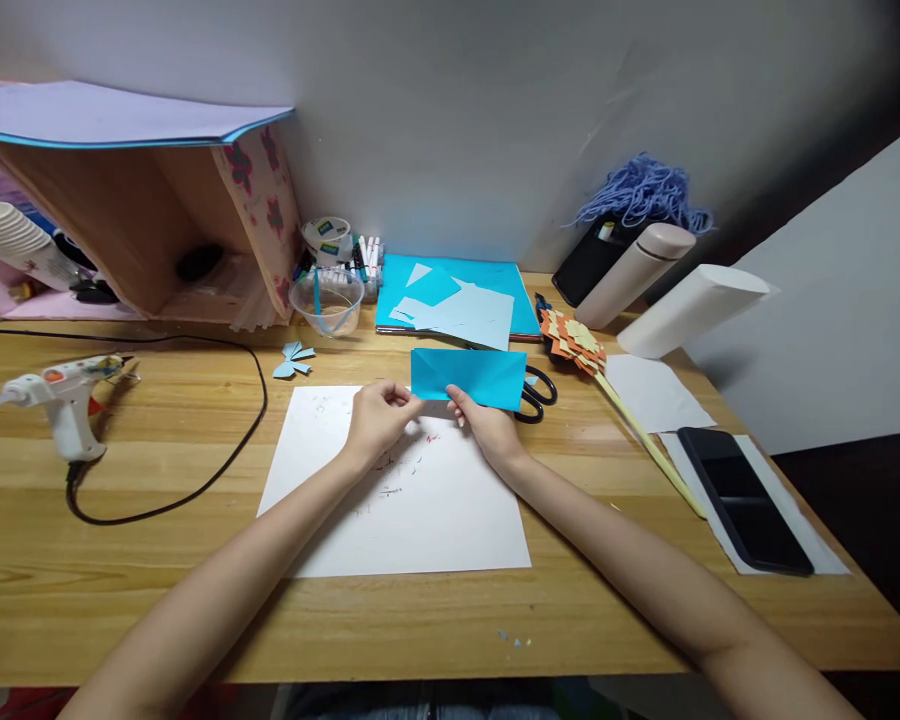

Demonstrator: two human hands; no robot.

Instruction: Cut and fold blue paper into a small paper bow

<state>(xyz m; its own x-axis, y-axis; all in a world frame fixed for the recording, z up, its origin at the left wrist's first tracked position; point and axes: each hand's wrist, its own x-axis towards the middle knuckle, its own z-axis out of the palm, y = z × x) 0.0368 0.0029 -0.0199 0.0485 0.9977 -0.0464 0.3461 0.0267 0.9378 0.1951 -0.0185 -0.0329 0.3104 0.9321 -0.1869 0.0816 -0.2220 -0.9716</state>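
Note:
A creased rectangle of bright blue paper (pixel 469 376) is held up above the white sheet (pixel 390 540). My right hand (pixel 482 422) pinches its lower edge, thumb in front and fingers behind. At its lower left corner, the fingertips of my left hand (pixel 382 412) are pinched together on the paper. Black scissor handles (pixel 544 390) show to the right of the blue paper, their blades hidden. Pen marks dot the white sheet. A small light blue paper bow shape (pixel 294 360) lies beyond it to the left.
A glue gun (pixel 71 405) with a looping black cord lies left. At the back stand a cardboard box (pixel 262 210), a clear plastic tub (pixel 327 305) and blue sheets (pixel 450 265) with scraps. To the right are a paper flower (pixel 574 342), a flask (pixel 630 275) and a phone (pixel 746 500).

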